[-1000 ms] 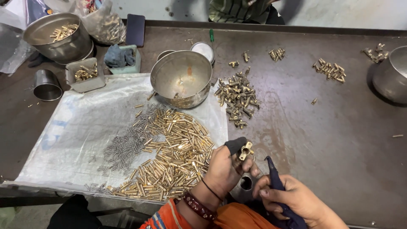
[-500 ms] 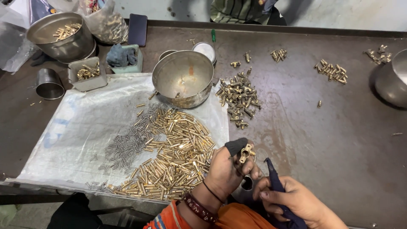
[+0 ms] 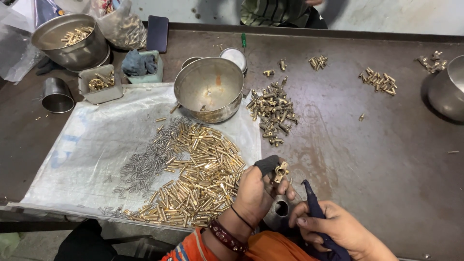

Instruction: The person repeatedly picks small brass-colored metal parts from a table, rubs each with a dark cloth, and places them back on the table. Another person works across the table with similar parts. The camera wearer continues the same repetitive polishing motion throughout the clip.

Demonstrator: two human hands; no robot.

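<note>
Where brass pins point(image 3: 203, 174) spread, steel bowl point(image 3: 209, 89) beyond left hand point(image 3: 253, 191).

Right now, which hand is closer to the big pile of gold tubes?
Left. The left hand touches the right edge of the pile of gold tubes; the right hand sits farther right, apart.

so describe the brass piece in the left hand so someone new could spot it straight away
Start at the white plastic sheet on the dark brown table, heaped with straight brass pins. Just past the heap's near right edge, the left hand pinches a small brass fitting. Unlike the pins, it is stubby, branched and held off the table.
</note>
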